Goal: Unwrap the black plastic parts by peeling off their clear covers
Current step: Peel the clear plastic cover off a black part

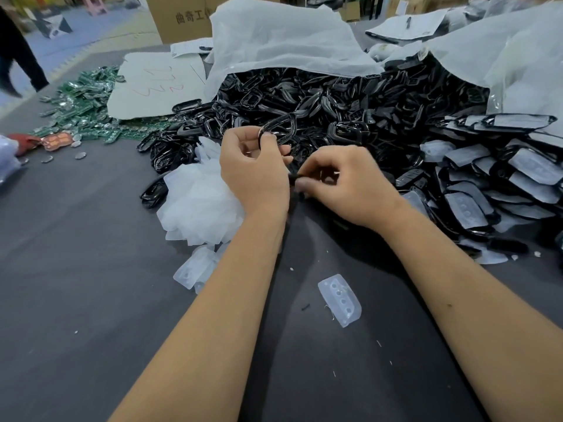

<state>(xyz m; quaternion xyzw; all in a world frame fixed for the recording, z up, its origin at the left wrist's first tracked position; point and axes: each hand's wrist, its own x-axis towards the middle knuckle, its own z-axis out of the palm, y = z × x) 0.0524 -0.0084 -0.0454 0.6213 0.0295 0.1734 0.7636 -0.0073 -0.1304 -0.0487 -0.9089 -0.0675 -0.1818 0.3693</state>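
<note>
My left hand (254,166) grips a black plastic ring-shaped part (285,126), holding it up over the dark table (76,269). My right hand (341,181) pinches a small black piece (295,175) just right of the left hand's heel. Whether a clear cover is still on the held ring is hard to tell. Behind the hands lies a big heap of black parts (320,99). Peeled clear covers form a white pile (198,202) to the left of my left wrist. One loose clear cover (339,300) lies between my forearms.
Wrapped black parts with clear covers (493,178) are stacked at the right. White plastic sheets (283,38) drape over the heap. Green circuit boards (85,102) are scattered at the far left, beside a white card (152,83). A cardboard box (179,16) stands behind. A person's leg (15,56) is at top left.
</note>
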